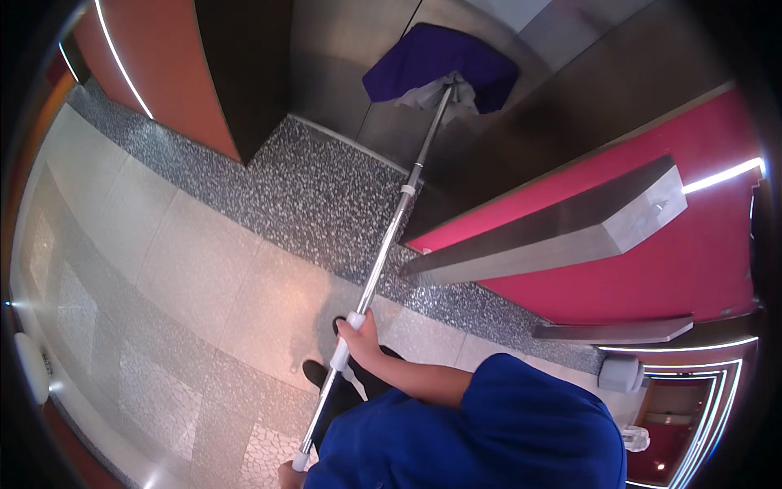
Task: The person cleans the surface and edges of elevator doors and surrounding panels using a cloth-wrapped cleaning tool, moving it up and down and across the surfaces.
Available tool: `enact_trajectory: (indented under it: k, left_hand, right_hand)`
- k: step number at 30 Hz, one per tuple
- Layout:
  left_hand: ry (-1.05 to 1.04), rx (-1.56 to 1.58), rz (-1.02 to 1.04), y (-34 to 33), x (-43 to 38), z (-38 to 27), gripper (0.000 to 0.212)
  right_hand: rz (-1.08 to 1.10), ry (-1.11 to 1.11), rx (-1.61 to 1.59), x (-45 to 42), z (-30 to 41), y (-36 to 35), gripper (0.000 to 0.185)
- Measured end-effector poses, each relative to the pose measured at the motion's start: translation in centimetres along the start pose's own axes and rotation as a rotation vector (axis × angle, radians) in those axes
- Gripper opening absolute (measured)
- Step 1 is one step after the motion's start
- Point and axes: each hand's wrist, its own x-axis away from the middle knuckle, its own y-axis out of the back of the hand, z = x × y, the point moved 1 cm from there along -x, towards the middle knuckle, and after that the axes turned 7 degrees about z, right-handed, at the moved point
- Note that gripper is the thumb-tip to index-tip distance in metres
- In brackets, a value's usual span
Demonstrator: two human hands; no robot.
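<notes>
My right hand (360, 336) grips the white sleeve of a metal telescopic pole (383, 247). Lower down, at the bottom edge, my left hand (290, 474) closes around the pole's white end and is partly cut off by the frame. The pole slants up and away to a flat mop head covered with a purple cloth (443, 58). Crumpled whitish material (449, 95) shows around the joint of pole and head. The purple cloth lies against brushed metal double doors (333, 79), across their centre seam. My blue shirt hides part of the lower picture.
Dark speckled stone floor (311, 195) borders the doors, with paler tiles (183, 244) behind. A tall metal-sided post (537, 244) stands right of the pole, before a pink wall (690, 257). A grey bin-like object (620, 374) is farther right. An orange panel (159, 73) stands left.
</notes>
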Motion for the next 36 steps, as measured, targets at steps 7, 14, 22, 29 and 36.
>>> enact_trajectory:
  k: [7, 14, 22, 29, 36]
  left_hand:
    - [0.107, -0.067, -0.008, 0.8, 3.2, -0.6, 0.049]
    - [0.251, -0.155, -0.005, 0.8, 5.8, -7.7, 0.056]
    - [0.328, -0.286, -0.017, 0.0, 5.8, -17.0, 0.063]
    - [0.339, -0.315, -0.025, -0.5, 7.5, -13.7, 0.069]
    - [0.17, -0.169, -0.196, -3.8, 7.3, 0.9, 0.035]
  right_hand:
    - [-0.037, -0.25, -0.158, -1.3, -3.6, -0.5, 0.032]
    - [0.005, -0.658, -0.209, -7.5, -7.3, 2.4, 0.026]
    - [0.051, -0.891, -0.419, -19.1, -8.6, 8.7, 0.016]
    - [0.034, -0.851, -0.388, -11.1, -7.7, 7.5, 0.015]
    - [0.058, -0.716, -0.387, -0.6, -0.9, 5.7, 0.013]
